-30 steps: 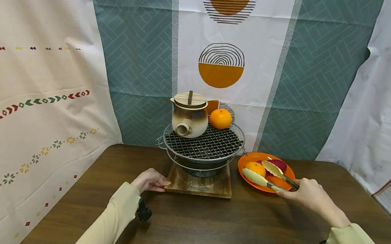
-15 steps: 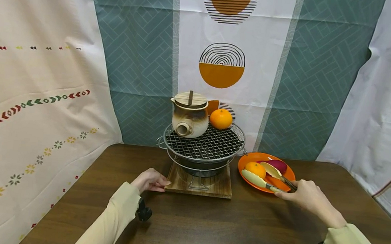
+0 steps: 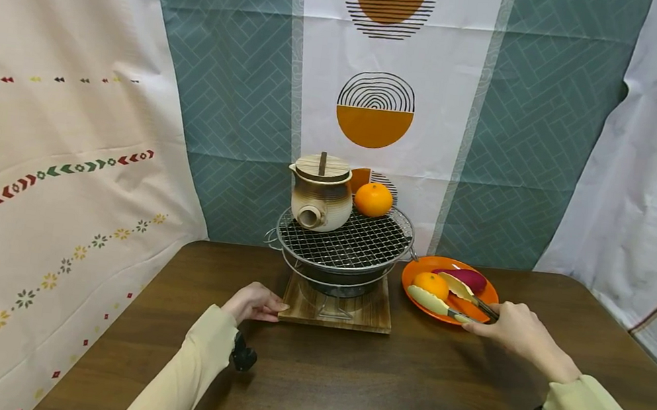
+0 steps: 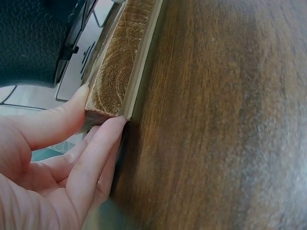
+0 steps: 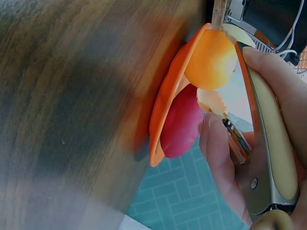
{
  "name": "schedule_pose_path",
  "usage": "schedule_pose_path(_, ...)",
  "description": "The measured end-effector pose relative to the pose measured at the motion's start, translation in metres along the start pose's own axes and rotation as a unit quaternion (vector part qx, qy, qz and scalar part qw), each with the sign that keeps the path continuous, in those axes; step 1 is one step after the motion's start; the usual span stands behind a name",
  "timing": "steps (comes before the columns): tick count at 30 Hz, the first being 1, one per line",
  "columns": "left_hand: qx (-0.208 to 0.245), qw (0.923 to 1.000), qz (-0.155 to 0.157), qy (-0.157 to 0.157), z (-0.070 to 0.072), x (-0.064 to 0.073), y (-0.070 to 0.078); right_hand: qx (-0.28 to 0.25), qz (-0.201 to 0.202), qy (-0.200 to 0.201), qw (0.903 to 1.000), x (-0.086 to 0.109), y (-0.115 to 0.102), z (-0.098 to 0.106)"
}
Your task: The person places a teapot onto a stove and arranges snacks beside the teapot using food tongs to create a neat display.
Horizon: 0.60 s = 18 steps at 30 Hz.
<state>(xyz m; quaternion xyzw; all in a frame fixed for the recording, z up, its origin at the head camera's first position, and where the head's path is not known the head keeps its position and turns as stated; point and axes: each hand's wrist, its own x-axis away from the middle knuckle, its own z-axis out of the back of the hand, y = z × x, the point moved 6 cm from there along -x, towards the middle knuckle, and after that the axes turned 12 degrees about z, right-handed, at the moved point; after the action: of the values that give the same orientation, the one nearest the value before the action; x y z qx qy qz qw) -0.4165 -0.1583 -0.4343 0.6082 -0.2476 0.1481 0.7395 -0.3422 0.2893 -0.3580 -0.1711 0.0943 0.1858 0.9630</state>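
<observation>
My left hand pinches the front left corner of a square wooden board, thumb on top and fingers below, as the left wrist view shows. With my right hand I hold a pair of tongs with cream tips. The tongs' jaws are spread over an orange plate, one tip on each side of a mandarin. Behind the mandarin on the plate lies a dark pink, sweet-potato-like piece, partly covered by the far tip.
On the board stands a round grill with a wire mesh top. A lidded clay teapot and another mandarin sit on the mesh. The brown table ends at patterned cloths at the back and sides.
The tongs and right hand have shifted very slightly toward the left. The head view has drifted a little; my left hand keeps its place at the board's corner.
</observation>
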Motion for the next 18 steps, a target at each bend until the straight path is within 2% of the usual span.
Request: schedule_pose_path(18, 0.003, 1.0, 0.003, 0.007, 0.0006, -0.0007, -0.0001, -0.003, -0.003, -0.003, 1.0, -0.0004, 0.0011, -0.0021)
